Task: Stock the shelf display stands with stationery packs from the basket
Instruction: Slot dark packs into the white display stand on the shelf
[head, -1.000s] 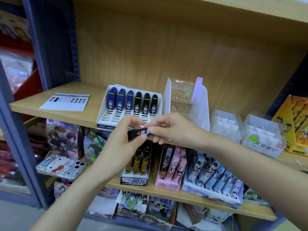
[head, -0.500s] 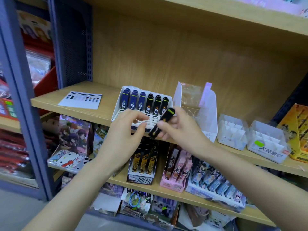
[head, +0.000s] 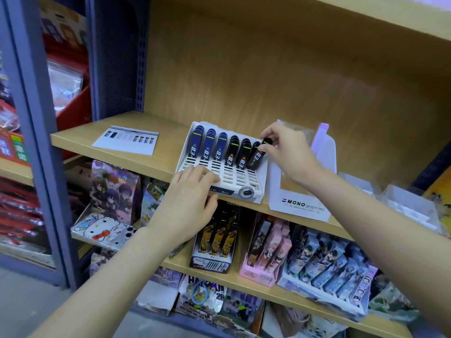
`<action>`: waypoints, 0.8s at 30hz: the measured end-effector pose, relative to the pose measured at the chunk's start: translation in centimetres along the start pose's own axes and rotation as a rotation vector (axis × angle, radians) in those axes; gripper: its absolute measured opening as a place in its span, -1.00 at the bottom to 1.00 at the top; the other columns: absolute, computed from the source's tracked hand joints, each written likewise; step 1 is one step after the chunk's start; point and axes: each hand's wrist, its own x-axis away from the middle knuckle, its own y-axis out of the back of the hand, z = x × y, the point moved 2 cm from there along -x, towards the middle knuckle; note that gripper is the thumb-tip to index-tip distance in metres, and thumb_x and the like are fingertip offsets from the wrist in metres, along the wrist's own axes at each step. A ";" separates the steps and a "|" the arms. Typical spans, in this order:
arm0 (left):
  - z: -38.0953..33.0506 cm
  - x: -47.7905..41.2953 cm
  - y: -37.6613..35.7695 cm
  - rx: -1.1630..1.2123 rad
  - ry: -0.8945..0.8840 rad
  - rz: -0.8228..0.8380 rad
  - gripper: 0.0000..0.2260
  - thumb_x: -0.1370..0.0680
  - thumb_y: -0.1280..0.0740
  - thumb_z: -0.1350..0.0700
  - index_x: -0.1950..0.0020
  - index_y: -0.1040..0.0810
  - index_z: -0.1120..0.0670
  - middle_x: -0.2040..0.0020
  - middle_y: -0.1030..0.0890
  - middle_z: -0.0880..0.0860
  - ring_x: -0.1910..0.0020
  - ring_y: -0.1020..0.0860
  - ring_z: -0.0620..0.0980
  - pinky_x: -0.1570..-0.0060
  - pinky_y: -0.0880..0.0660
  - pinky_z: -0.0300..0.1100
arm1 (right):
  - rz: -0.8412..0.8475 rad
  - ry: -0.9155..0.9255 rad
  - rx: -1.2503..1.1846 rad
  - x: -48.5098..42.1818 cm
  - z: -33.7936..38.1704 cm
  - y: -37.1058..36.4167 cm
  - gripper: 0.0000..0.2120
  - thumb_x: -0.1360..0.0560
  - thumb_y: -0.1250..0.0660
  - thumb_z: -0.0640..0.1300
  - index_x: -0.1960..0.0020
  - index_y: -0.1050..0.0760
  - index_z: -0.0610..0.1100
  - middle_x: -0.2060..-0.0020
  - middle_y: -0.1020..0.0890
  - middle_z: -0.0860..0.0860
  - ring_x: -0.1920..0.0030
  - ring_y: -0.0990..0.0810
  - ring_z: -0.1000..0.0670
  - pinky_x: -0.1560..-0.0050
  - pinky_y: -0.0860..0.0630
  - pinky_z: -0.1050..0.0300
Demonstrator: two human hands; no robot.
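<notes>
1. While the left hand rests relaxed fingers on the front of the display stand, the right hand pinches a black pack.
2. That pack tilts at the stand's rightmost column, on the shelf.

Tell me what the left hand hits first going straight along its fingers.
Likely the standing black packs: the left hand lies on the display stand at its front slots, fingers aimed there.

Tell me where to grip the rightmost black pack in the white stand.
Pinch its rounded top end, coming from above and the right. The black pack leans back with its foot in the white stand and a second pack close on its left; only the top stands free, where the right hand pinches it.
</notes>
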 end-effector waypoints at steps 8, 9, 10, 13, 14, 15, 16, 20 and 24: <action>0.5 0.2 0.1 0.015 0.045 -0.067 -0.75 -0.59 -0.22 0.09 -0.25 -0.49 0.08 -0.11 -0.42 -0.02 -0.20 -0.32 -0.03 -0.20 -0.13 -0.22 | 0.180 0.059 0.114 -1.3 0.2 0.8 -0.91 -0.46 -0.41 -0.22 0.04 -0.59 -0.15 0.15 -0.65 -0.13 0.06 -0.57 -0.09 0.02 -0.45 0.08; 0.5 0.2 0.1 0.013 0.048 -0.070 -0.76 -0.59 -0.22 0.09 -0.24 -0.49 0.08 -0.10 -0.42 -0.01 -0.19 -0.33 -0.03 -0.20 -0.15 -0.20 | 0.196 0.066 0.127 -1.4 0.2 0.8 -0.90 -0.45 -0.42 -0.21 0.03 -0.59 -0.15 0.15 -0.65 -0.10 0.06 -0.57 -0.08 0.06 -0.44 0.12; 0.5 0.2 0.1 0.011 0.050 -0.072 -0.76 -0.59 -0.23 0.09 -0.24 -0.50 0.09 -0.09 -0.42 -0.01 -0.18 -0.34 -0.02 -0.20 -0.16 -0.18 | 0.209 0.066 0.149 -1.4 0.0 0.7 -0.88 -0.44 -0.43 -0.20 0.02 -0.58 -0.14 0.14 -0.64 -0.08 0.06 -0.57 -0.06 0.08 -0.42 0.15; 0.3 0.1 0.1 -0.002 0.055 -0.072 -0.76 -0.59 -0.23 0.09 -0.24 -0.50 0.09 -0.09 -0.43 0.00 -0.18 -0.35 -0.01 -0.19 -0.18 -0.17 | 0.183 0.065 0.265 -1.8 -0.3 0.1 -0.82 -0.43 -0.45 -0.14 -0.01 -0.55 -0.12 0.10 -0.59 -0.07 -0.01 -0.50 -0.09 0.04 -0.34 0.14; 0.3 0.1 0.1 -0.005 0.054 -0.070 -0.75 -0.59 -0.22 0.08 -0.24 -0.50 0.08 -0.10 -0.43 -0.01 -0.18 -0.34 -0.01 -0.18 -0.17 -0.18 | 0.162 0.079 0.310 -1.9 -0.3 0.0 -0.81 -0.43 -0.45 -0.12 -0.01 -0.56 -0.13 0.11 -0.57 -0.06 -0.04 -0.47 -0.11 0.02 -0.29 0.15; 0.3 0.1 0.2 -0.009 0.051 -0.068 -0.75 -0.60 -0.21 0.08 -0.25 -0.49 0.08 -0.10 -0.42 -0.01 -0.18 -0.33 -0.02 -0.17 -0.17 -0.19 | 0.150 0.099 0.352 -1.9 -0.1 -0.1 -0.80 -0.43 -0.45 -0.11 -0.01 -0.57 -0.14 0.11 -0.55 -0.05 -0.05 -0.44 -0.11 -0.01 -0.23 0.15; 0.3 0.1 0.2 -0.015 0.048 -0.067 -0.74 -0.60 -0.20 0.07 -0.26 -0.48 0.07 -0.11 -0.42 -0.02 -0.18 -0.33 -0.02 -0.17 -0.16 -0.19 | 0.145 0.115 0.382 -2.0 0.1 -0.1 -0.79 -0.42 -0.45 -0.10 -0.01 -0.58 -0.15 0.12 -0.55 -0.04 -0.05 -0.43 -0.10 -0.05 -0.20 0.15; 0.2 -0.2 0.4 -0.031 0.044 -0.071 -0.74 -0.60 -0.19 0.06 -0.27 -0.47 0.06 -0.12 -0.42 -0.02 -0.20 -0.33 -0.02 -0.17 -0.17 -0.19 | 0.144 0.127 0.399 -1.7 0.6 -0.2 -0.78 -0.41 -0.46 -0.09 -0.02 -0.61 -0.14 0.08 -0.62 -0.07 -0.01 -0.46 -0.08 0.01 -0.23 0.15; 0.0 -0.5 0.4 -0.052 0.041 -0.075 -0.74 -0.60 -0.18 0.06 -0.27 -0.46 0.05 -0.12 -0.41 -0.02 -0.20 -0.33 -0.01 -0.17 -0.16 -0.18 | 0.184 0.100 0.388 -1.5 0.4 -0.6 -0.80 -0.41 -0.46 -0.12 -0.02 -0.61 -0.13 0.07 -0.61 -0.11 -0.03 -0.50 -0.14 0.01 -0.38 0.09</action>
